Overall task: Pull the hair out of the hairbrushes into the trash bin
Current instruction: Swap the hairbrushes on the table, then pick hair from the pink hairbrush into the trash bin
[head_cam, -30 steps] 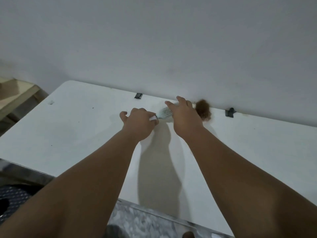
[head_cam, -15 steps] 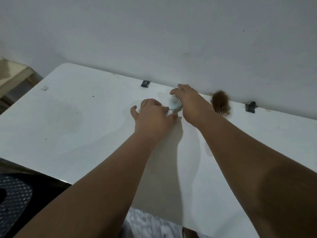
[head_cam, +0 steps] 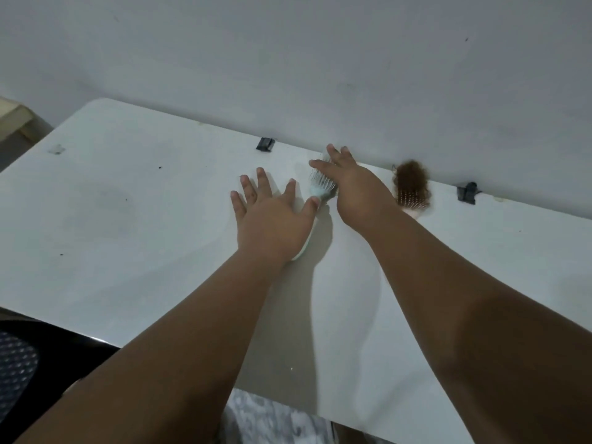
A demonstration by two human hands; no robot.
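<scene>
On the white counter (head_cam: 128, 219), the pale blue plastic hairbrush (head_cam: 320, 187) looks hair-free beneath the spread, empty left hand (head_cam: 272, 219) and open right hand (head_cam: 355, 190), while the wooden brush (head_cam: 413, 197) beside them stays matted with brown hair, bin unseen.

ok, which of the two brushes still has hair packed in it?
The brown-bristled brush by the wall, right of the right hand, under a brown hair clump. The light blue brush between the hands shows bare bristles.

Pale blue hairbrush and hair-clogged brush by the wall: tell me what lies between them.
In the head view, the right hand lies between the pale blue hairbrush and the hair-clogged brush.
</scene>
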